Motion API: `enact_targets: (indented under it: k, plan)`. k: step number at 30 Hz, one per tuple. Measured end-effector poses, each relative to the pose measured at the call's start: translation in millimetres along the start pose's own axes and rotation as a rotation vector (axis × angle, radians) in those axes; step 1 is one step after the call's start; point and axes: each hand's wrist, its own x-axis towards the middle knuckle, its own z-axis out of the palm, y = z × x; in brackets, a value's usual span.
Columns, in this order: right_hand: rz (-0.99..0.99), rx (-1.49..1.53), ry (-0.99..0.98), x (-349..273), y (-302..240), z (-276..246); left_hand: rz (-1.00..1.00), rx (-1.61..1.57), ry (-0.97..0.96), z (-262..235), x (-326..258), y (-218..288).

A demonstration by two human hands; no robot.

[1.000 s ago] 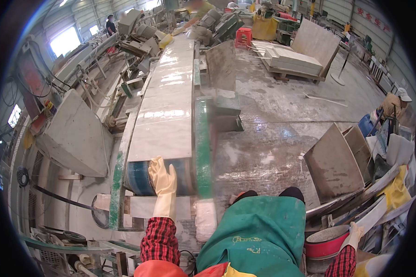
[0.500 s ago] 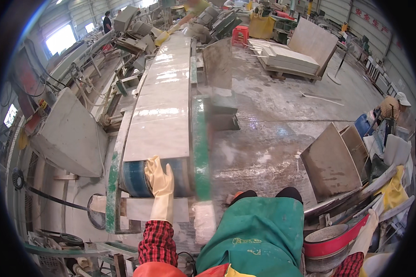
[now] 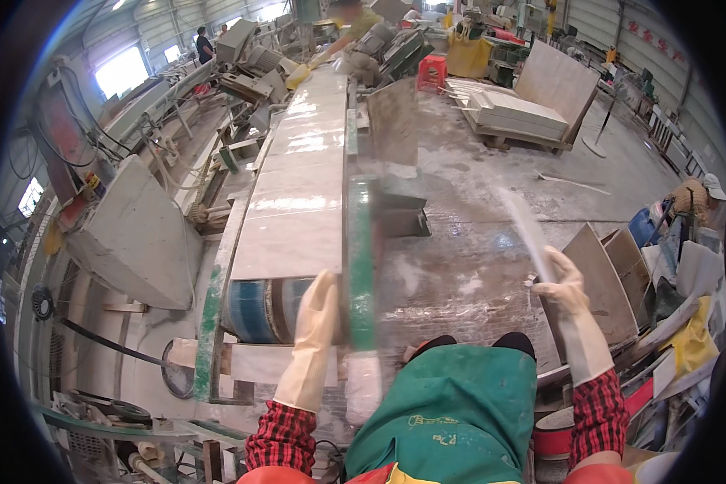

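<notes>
Our left hand (image 3: 315,323) lies flat, fingers together, on the slab's (image 3: 298,194) near end at centre; our right (image 3: 561,282) grips a spraying hose. Heavy, stiff, wet: hold its edges.

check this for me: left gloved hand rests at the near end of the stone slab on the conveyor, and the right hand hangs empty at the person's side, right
Not quite. The left hand does rest at the near end of the stone slab, but the right hand is not empty: the head view shows it raised, gripping a hose nozzle that sprays a water jet over the floor.
</notes>
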Motion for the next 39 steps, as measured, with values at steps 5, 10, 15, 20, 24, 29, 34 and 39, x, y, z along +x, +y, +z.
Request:
enact_targets:
  k: [5, 10, 15, 20, 24, 29, 34, 39]
  plan:
    - [-0.253, 0.014, -0.563, -1.9, -47.7, 140.9, -0.388, -0.610, -0.172, 31.0, -31.2, 58.5]
    - [-0.904, -0.817, -0.875, -24.3, -97.2, 248.3, -0.325, -0.973, 0.092, 16.9, -30.9, 45.3]
    - [-1.246, -0.711, -0.864, -17.1, -74.5, 287.7, -0.296, -0.980, 0.503, -38.2, -33.3, -0.9]
    - [-0.959, -0.729, -0.729, -1.1, -37.9, 240.7, -0.362, -0.899, 0.653, -81.4, -26.5, -42.2]
    - [-0.751, -0.747, -0.587, 20.3, 16.9, 161.2, -0.392, -0.913, 0.654, -88.2, -17.1, -59.0]
    - [-0.493, -0.719, -0.366, 14.8, 53.2, 56.8, -0.378, -0.950, 0.651, -79.1, 6.1, -57.8]
    - [-0.313, -0.592, -0.167, -1.8, 88.9, -26.8, -0.385, -0.926, 0.706, -77.4, 19.7, -59.4]
    - [-0.159, -0.659, -0.078, -29.3, 84.9, -82.0, -0.410, -0.928, 0.702, -78.2, 23.6, -58.3]
